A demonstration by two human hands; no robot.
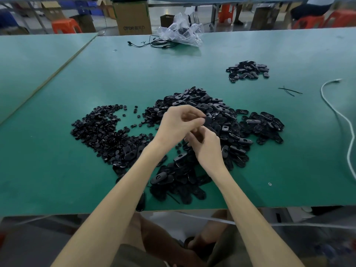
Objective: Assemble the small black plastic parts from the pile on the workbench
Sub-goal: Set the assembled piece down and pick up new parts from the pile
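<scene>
Green surface (pixel 57 170), with boxes (pixel 133 16) and stools (pixel 65 26) beyond its far edge. Early in the job, by the look of it: only a small heap (pixel 247 71) set apart at far right, probably finished pieces. Against that, a big pile (pixel 221 112) of oval shells in the middle and a wide spread of round bits (pixel 100 130) to its left, both large. Most of the work left to do, then.

Over the near middle of the pile, left hand (pixel 177 124) and right hand (pixel 209 149) close together, touching. Left fingers (pixel 189 113) curled, tips nearly closed, pinching one part (pixel 209 120) at its far end. Right fingers (pixel 194 138) curled tight too, tucked under the left hand, thumb on the near end of the same part, as far as can be made out. Any second piece between the hands hidden from view. Likely mid-fit of one piece to another.
</scene>
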